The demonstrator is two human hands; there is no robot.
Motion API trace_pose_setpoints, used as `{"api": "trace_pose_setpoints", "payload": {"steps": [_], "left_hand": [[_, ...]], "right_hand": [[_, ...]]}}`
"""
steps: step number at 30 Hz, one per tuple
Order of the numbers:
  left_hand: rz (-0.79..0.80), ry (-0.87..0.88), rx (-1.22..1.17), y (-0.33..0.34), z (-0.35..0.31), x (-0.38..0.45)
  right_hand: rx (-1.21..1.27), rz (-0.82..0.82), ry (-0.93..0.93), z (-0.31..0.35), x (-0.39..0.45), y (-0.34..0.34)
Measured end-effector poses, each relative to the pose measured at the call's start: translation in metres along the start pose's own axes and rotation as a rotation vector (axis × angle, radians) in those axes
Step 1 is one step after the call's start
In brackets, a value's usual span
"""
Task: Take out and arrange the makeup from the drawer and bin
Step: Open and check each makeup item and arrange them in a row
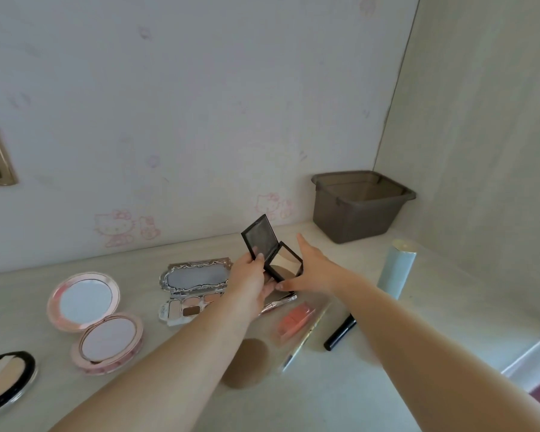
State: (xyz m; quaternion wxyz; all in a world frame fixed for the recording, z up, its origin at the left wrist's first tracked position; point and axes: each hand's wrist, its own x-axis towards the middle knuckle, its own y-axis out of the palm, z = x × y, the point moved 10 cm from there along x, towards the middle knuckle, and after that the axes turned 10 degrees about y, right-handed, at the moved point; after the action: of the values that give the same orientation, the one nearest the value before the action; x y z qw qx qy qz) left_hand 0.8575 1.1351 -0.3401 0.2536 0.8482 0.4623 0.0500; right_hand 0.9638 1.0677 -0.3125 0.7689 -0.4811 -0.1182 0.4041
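Both hands, left hand (250,275) and right hand (312,269), hold one open black compact (270,249) (lid up); three more open compacts lie alongside, one bin (359,207) behind.

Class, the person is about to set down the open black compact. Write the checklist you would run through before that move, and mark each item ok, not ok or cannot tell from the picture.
1. Compact held securely: ok. The left hand pinches the lid of the black compact and the right hand supports its base.
2. Compact open for display like the others: ok. Its lid stands up and the pale powder shows.
3. Free spot on the table: ok. Bare surface lies in front of the brown bin.
4. Spot directly underneath clear: not ok. The silver palette lies below the hands.
5. Bin emptied: cannot tell. Its floor is hidden.
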Motion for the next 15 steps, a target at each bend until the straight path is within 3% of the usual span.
{"api": "trace_pose_setpoints", "payload": {"steps": [5, 9, 15], "left_hand": [[0.026, -0.023, 0.031, -0.004, 0.006, 0.012], [0.063, -0.001, 0.116, -0.001, 0.004, 0.019], [0.063, 0.145, 0.417, -0.006, -0.011, 0.036]], "right_hand": [[0.04, 0.066, 0.02, -0.004, 0.005, 0.01], [0.011, 0.02, 0.041, -0.006, 0.009, 0.008], [-0.143, -0.071, 0.098, -0.014, 0.006, 0.007]]}}
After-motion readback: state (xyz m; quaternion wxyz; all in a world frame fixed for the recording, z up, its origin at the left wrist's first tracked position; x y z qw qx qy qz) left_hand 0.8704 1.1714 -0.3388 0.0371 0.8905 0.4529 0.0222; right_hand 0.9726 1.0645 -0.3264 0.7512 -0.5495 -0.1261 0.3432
